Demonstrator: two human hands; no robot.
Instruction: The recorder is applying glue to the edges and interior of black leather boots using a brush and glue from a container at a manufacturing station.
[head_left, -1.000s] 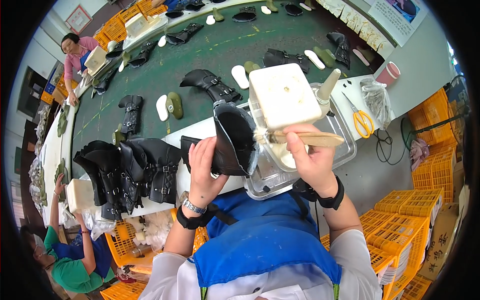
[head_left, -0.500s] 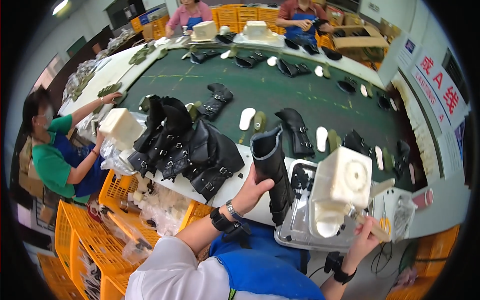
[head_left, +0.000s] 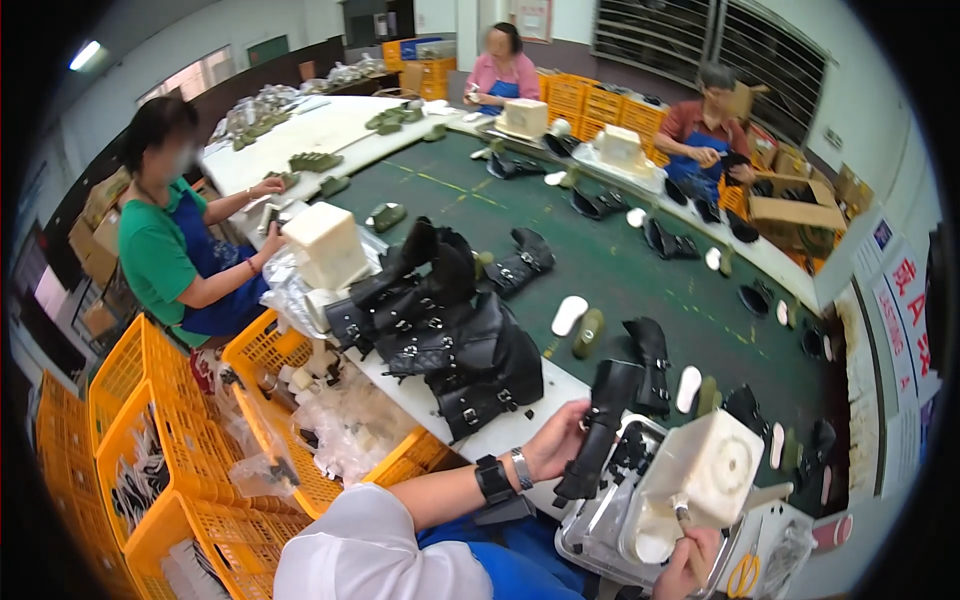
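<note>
My left hand (head_left: 558, 440) is closed around a black leather boot upper (head_left: 606, 422), held tilted above the white table edge. In my right hand (head_left: 690, 562) is a brush (head_left: 697, 545) with a wooden handle. Its metal-bound end points into the opening of a cream plastic jug (head_left: 715, 462); the bristles are hidden. That jug lies tipped in a metal tray (head_left: 574, 540), beside small black pieces (head_left: 630, 450). Left of the held upper, a heap of black buckled boot uppers (head_left: 470, 365) rests on the table.
Yellow crates (head_left: 390, 462) with plastic bags stand at lower left. Yellow-handled scissors (head_left: 745, 573) lie right of the tray. Ahead, a green conveyor belt (head_left: 470, 200) carries boot uppers, white insoles (head_left: 570, 315) and green shoe lasts (head_left: 589, 333). A green-shirted person (head_left: 165, 240) works at left; two others work across.
The view has swung left, shifting the scene rightward and down. My left hand has turned the boot upper, so its open top no longer faces me. The brush remains at the jug's mouth.
</note>
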